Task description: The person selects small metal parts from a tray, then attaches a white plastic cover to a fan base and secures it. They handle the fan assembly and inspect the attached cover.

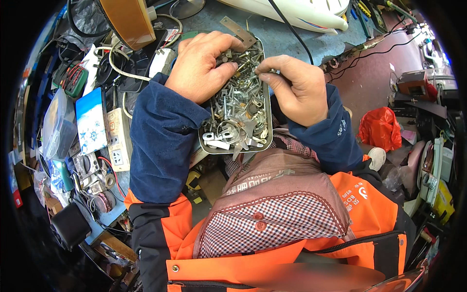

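A shallow rectangular metal tray (270,121) filled with loose screws (233,97), bolts and small metal parts sits in front of me, over the bench edge. My left hand (202,63) reaches over its left rim, thumb and forefinger apart among the screws; the other fingers are partly hidden. At the right rim, my right hand (299,90) is closed in a pinch of thumb and forefinger. Whatever is between those tips is too small to make out. A flat metal bracket with holes (238,31) sticks out at the tray's far end. Clips and a ring-shaped clamp (227,130) lie at the near end.
A blue-topped workbench (214,22) carries a white plastic housing (301,12) at the back. Cables, a power strip (119,138), a blue-and-white box (91,121) and a clear plastic container (59,124) crowd the left. On the right floor lies a red plastic bag (380,129).
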Available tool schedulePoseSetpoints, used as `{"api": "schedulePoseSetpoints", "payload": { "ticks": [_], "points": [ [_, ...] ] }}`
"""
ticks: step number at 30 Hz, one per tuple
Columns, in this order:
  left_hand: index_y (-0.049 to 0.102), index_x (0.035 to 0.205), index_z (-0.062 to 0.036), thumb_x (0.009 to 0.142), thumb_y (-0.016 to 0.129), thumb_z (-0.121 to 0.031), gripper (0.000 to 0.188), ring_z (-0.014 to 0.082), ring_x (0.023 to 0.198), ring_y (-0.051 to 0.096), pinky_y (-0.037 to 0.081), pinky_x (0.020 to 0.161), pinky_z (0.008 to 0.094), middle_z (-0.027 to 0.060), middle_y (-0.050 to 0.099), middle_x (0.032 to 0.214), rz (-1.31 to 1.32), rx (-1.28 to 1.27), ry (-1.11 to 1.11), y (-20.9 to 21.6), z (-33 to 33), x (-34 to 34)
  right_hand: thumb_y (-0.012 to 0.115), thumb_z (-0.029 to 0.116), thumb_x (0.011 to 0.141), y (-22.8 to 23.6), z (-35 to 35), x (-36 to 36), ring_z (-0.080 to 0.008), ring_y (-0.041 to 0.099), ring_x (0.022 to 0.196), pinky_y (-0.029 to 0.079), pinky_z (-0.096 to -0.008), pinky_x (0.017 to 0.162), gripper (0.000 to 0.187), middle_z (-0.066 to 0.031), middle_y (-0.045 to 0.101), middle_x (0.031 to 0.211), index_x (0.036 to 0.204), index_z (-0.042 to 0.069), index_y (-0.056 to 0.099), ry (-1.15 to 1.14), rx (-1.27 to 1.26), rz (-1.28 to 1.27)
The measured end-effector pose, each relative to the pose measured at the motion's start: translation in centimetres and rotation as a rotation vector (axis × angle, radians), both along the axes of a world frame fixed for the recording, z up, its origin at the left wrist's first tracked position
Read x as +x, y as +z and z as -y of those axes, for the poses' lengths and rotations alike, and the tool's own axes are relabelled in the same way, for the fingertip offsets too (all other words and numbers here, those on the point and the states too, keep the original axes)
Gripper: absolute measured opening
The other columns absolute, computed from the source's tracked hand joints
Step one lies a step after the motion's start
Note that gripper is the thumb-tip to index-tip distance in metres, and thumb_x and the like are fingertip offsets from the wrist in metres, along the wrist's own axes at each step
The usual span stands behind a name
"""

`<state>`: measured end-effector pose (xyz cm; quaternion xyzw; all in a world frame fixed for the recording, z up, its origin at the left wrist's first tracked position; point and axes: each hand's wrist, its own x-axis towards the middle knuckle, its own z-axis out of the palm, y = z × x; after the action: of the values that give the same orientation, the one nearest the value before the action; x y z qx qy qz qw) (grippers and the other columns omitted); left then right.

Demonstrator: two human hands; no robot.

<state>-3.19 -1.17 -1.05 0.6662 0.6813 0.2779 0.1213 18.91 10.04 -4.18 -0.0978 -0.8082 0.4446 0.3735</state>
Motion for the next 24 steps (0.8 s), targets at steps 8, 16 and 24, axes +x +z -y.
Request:
{"api": "schedulePoseSetpoints", "payload": {
  "ticks": [8,16,24],
  "points": [
    [0.076,0.119,-0.0052,0.086,0.077,-0.009,0.033,0.0353,0.110,0.069,0.053,0.098,0.0429,0.0119,0.076,0.112,-0.061,0.039,-0.024,0.3,-0.1,0.2,0.072,-0.005,0.096,-0.9,0.3,0.0,-0.0144,0.076,0.084,0.058,-0.0290,0.074,0.014,-0.0094,0.078,0.092,0.109,0.000,0.073,0.189,-0.539,-0.065],
    [0.075,0.118,-0.0094,0.086,0.076,-0.015,0.033,0.0325,0.112,0.067,0.046,0.103,0.0449,0.0087,0.075,0.112,-0.020,0.014,-0.009,0.1,0.0,0.1,0.071,-0.006,0.098,-0.8,-0.2,0.0,-0.0131,0.075,0.086,0.059,-0.0278,0.079,0.014,-0.0098,0.079,0.095,0.111,-0.002,0.074,0.030,-0.261,-0.100],
    [0.076,0.117,-0.0117,0.086,0.075,-0.018,0.032,0.0307,0.112,0.066,0.041,0.105,0.0451,0.0065,0.074,0.109,-0.002,0.009,0.004,0.0,-0.1,0.1,0.073,-0.005,0.096,-1.1,-0.1,-0.5,-0.0151,0.075,0.081,0.058,-0.0280,0.075,0.016,-0.0131,0.078,0.093,0.111,0.000,0.074,0.067,-0.185,-0.012]
  ]
}}
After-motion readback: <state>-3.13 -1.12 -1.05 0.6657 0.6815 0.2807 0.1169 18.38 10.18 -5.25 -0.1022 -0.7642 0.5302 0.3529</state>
